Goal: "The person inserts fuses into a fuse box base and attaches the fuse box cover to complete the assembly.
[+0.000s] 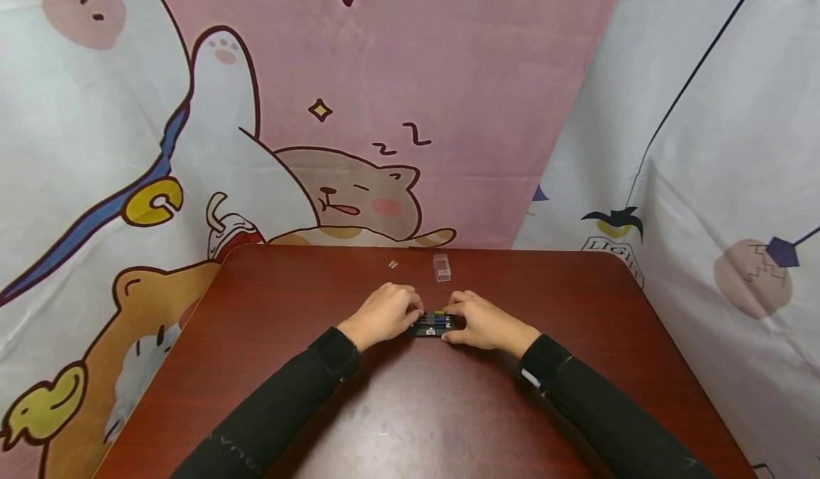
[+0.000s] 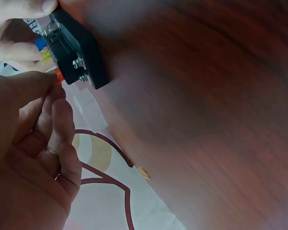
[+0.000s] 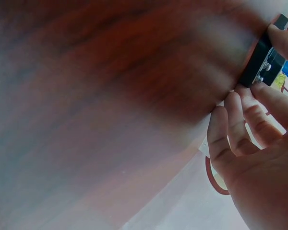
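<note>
On the table, between the two hands, is a small black fuse block [image 1: 430,332] with metal screws along its side. My left hand [image 1: 387,312] is at its left end, pinching a red blade fuse [image 2: 59,75] between thumb and index finger, right at the block. A blue fuse [image 2: 40,44] and a yellow fuse [image 2: 46,55] stand beside each other in the block. My right hand [image 1: 483,322] grips the block's right end, thumb on the near side and fingers on the far side. Fingers partly hide both ends of the block.
Behind the hands, a clear plastic box [image 1: 442,267] lies near the table's back edge. Some tiny tan pieces [image 1: 393,264] are to its left. A printed cloth [image 1: 480,109] hangs just behind the brown wooden table [image 1: 410,422].
</note>
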The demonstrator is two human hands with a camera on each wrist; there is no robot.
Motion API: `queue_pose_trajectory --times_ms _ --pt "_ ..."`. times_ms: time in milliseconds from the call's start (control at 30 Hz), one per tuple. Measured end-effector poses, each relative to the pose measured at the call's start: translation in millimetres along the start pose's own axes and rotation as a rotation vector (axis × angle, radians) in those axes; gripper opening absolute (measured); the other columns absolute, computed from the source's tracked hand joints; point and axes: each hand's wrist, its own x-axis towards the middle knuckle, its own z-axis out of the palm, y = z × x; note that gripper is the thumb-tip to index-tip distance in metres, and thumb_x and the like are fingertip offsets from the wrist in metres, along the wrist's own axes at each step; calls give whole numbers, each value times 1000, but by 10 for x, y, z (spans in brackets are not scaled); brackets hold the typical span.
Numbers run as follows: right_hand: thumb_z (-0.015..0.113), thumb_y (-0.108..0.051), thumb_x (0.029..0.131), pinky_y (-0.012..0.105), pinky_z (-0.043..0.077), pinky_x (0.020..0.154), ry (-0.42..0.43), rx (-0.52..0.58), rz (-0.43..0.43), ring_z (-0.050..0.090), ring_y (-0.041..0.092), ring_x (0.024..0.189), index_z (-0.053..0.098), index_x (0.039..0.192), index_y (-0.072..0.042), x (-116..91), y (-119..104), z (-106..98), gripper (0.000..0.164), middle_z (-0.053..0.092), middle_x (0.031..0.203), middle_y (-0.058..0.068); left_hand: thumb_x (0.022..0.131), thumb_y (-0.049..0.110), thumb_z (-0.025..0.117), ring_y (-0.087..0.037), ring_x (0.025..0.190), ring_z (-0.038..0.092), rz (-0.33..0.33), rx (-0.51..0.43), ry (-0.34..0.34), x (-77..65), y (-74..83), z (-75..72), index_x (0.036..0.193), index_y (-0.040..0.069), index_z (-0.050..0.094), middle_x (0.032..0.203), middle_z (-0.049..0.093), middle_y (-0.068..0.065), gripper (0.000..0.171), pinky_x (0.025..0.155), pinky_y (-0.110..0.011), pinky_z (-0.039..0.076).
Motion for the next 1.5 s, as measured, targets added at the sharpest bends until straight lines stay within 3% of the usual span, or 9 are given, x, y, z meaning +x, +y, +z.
queue_pose_trajectory --times_ms 200,400,567,733,1033,1133,1267,1500 --pt "87 -42 96 40 56 100 -8 -7 2 60 14 116 78 135 -13 1 11 17 49 65 120 -6 106 24 75 -19 100 76 -72 -38 -29 -17 -72 -55 111 15 85 110 81 0 15 94 -41 61" --pt "87 -43 96 42 56 102 -5 -5 6 60 16 117 78 135 -12 -5 -2 6 51 66 122 -4 107 23 73 -24 107 76 -148 -24 -19 31 -265 -132 114 13 84 113 82 -4 17 97 -45 61" --pt "87 -44 96 42 55 103 -11 -4 22 59 16 118 77 136 -13 -15 -3 -14 52 65 124 -4 109 23 70 -29 116 75 -222 -8 -16 184 -452 -229 116 11 84 121 81 -9 19 103 -49 60" --pt "86 -44 96 40 56 102 -11 -11 20 58 15 118 77 136 -13 -5 12 -25 52 65 124 -4 109 20 69 -27 111 74 -275 13 -5 397 -637 -322 116 9 82 119 79 -9 19 97 -47 62" --pt "87 -43 95 41 55 100 -14 -2 14 58 14 115 78 134 -13 -1 3 6 50 65 121 -6 107 12 68 -26 98 75 -301 54 -70 599 -829 -358 110 7 82 113 80 -10 15 90 -44 63" --pt "87 -43 95 40 55 99 -15 2 10 58 14 114 78 134 -13 -3 7 25 49 65 121 -6 107 12 69 -27 102 76 -286 74 -102 657 -820 -329 110 8 82 113 79 -10 13 93 -44 62" --pt "88 -42 95 40 55 99 -7 3 9 58 13 114 79 133 -14 -3 14 32 48 65 120 -7 107 13 69 -30 117 74 -270 110 -138 738 -801 -290 120 10 82 123 76 -11 18 102 -46 61" --pt "87 -43 95 40 55 99 2 -6 10 59 13 114 78 134 -14 8 19 20 50 65 119 -7 103 13 77 -31 121 73 -302 172 -151 825 -838 -251 120 11 84 124 76 -10 18 107 -47 59"
